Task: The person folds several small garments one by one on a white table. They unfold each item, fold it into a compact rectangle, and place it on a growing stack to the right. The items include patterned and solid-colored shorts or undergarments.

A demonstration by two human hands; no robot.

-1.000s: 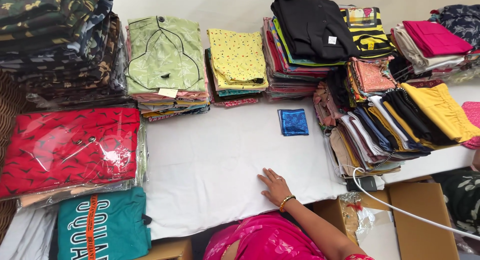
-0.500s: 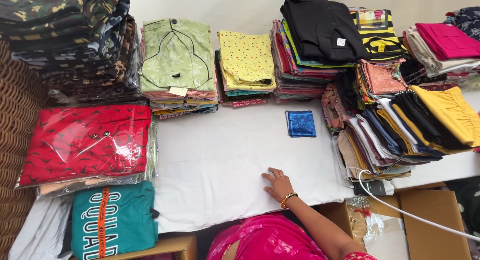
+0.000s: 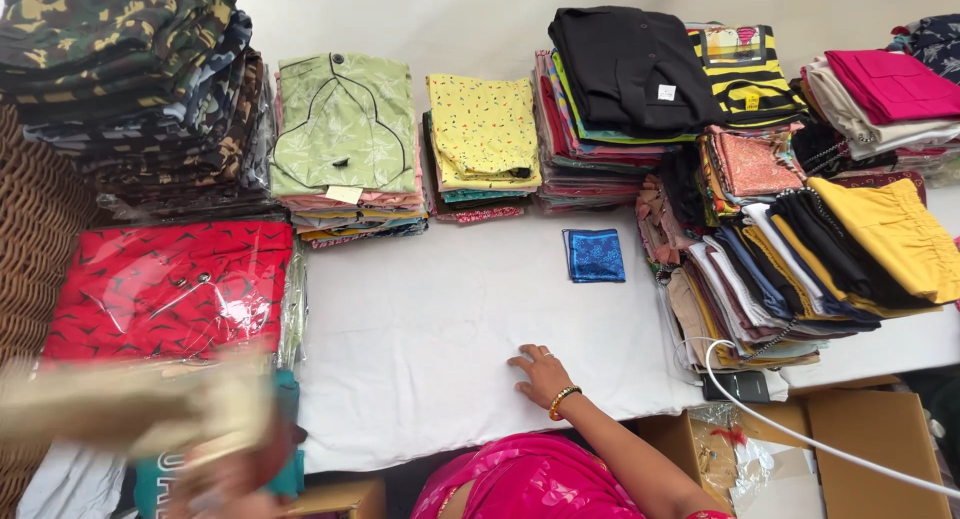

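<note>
A right hand [image 3: 541, 374] with a gold bangle at the wrist lies palm-down on the white cloth-covered table [image 3: 420, 309], its fingers spread a little apart and flat on the cloth, gripping nothing. Up and to the right of it, well apart, sits a small folded blue patterned cloth [image 3: 595, 255] — alone on the bare white surface, just beside the leaning row of folded garments topped by a mustard-yellow piece [image 3: 890, 234].

At the lower left a blurred pale shape [image 3: 140, 409] sweeps across the view; it may be the left hand [image 3: 225, 479] carrying a light-coloured garment, but the blur is too heavy to tell how the fingers stand.

Along the far edge stand stacks of folded clothes — a light green printed kurta pile [image 3: 345, 119], a yellow dotted pile [image 3: 483, 129], and a black shirt stack [image 3: 625, 64]. A red printed garment in clear plastic wrap [image 3: 170, 289] lies at the left, below a tall camouflage-print pile [image 3: 130, 69]. An open cardboard box [image 3: 870, 449] sits below the table's right end.
</note>
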